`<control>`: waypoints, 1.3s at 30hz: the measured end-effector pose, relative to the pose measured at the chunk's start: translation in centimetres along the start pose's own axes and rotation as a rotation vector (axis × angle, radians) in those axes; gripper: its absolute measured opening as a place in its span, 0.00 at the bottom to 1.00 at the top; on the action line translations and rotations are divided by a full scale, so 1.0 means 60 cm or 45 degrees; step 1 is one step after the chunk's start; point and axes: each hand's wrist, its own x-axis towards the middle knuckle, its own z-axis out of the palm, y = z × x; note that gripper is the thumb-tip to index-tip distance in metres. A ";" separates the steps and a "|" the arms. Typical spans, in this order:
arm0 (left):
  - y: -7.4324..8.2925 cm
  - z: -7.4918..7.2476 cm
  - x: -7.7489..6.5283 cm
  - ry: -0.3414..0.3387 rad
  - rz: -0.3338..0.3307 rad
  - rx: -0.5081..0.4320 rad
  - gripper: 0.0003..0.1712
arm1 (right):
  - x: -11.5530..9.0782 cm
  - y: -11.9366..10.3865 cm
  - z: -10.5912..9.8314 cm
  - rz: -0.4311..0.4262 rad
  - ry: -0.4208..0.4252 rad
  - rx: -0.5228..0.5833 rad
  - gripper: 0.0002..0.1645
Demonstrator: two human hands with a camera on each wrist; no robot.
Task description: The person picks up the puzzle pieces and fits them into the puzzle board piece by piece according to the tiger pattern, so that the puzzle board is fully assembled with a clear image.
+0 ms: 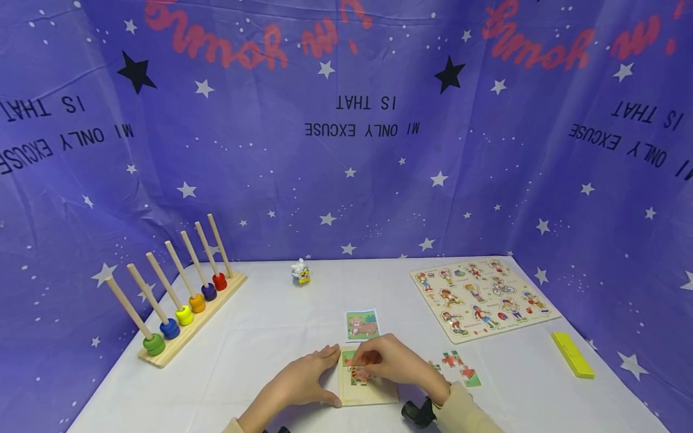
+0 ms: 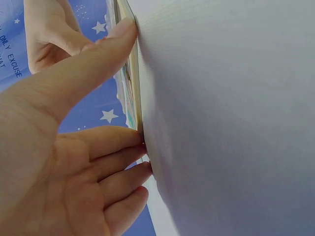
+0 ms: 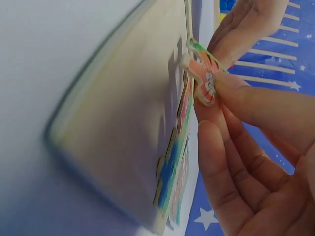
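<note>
Right wrist view shows a small puzzle piece (image 3: pixel 204 76) with orange-red print, dark stripes, a cluster of grey-white marks, a green strip along one side and a pale, rounded wooden edge. It is tilted in the air just over the puzzle board (image 1: pixel 373 394), pinched between the thumb and fingers of the right hand (image 1: pixel 392 361); whether it touches the pieces under it cannot be told. In the head view those fingers hide most of it. The board is a pale, square wooden tray, and fitted pieces (image 1: pixel 359 376) in green, orange and striped print lie toward its far left part. The left hand (image 1: pixel 308 376) has its fingers extended, the thumb at the board's near left corner and a fingertip near the far left one. Just beyond the board lies a picture card (image 1: pixel 363 325) of a striped animal on green, and to its right are loose pieces (image 1: pixel 470 377), red-orange and green. Farther right are a wooden board of cartoon figures (image 1: pixel 487 296) and a yellow box (image 1: pixel 572 355). A small white-and-yellow toy (image 1: pixel 301 272) stands at the back, while a peg rack (image 1: pixel 201 319) with coloured rings stands at left, all on a white tabletop (image 1: pixel 260 300) before a purple starry cloth (image 1: pixel 368 180)
</note>
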 end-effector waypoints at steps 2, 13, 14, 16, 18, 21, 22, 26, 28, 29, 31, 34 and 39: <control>0.000 0.000 0.000 -0.002 -0.002 -0.003 0.57 | 0.004 -0.001 0.003 0.001 0.003 0.006 0.06; 0.000 0.000 -0.001 0.006 0.025 -0.001 0.57 | 0.018 -0.006 0.016 0.090 0.024 -0.033 0.07; 0.000 0.000 0.000 0.006 0.026 -0.001 0.57 | 0.019 -0.006 0.017 0.099 0.029 -0.044 0.08; 0.000 -0.001 -0.001 0.006 0.028 -0.006 0.57 | 0.021 -0.006 0.018 0.114 0.037 -0.057 0.08; 0.000 -0.001 0.000 0.005 0.030 -0.005 0.57 | 0.023 -0.005 0.020 0.126 0.041 -0.064 0.08; 0.001 -0.002 -0.001 0.003 0.029 -0.007 0.57 | 0.026 -0.005 0.023 0.131 0.046 -0.082 0.08; 0.001 -0.002 -0.001 0.002 0.028 -0.008 0.57 | 0.027 -0.005 0.024 0.136 0.048 -0.085 0.08; 0.001 -0.001 -0.002 0.000 0.023 -0.014 0.57 | 0.027 -0.005 0.027 0.150 0.049 -0.092 0.08; 0.000 -0.001 -0.002 0.003 0.024 -0.014 0.57 | 0.027 -0.005 0.029 0.148 0.051 -0.103 0.07; 0.000 0.000 -0.002 0.002 0.023 -0.015 0.57 | 0.027 -0.005 0.029 0.144 0.050 -0.111 0.07; -0.001 0.001 -0.002 0.004 0.026 -0.015 0.57 | 0.026 -0.004 0.030 0.133 0.049 -0.130 0.07; 0.000 0.001 -0.002 0.002 0.026 -0.018 0.57 | 0.025 -0.004 0.028 0.119 0.044 -0.143 0.06; 0.001 -0.001 -0.002 0.005 0.033 -0.009 0.57 | 0.022 -0.007 0.024 0.101 0.035 -0.124 0.07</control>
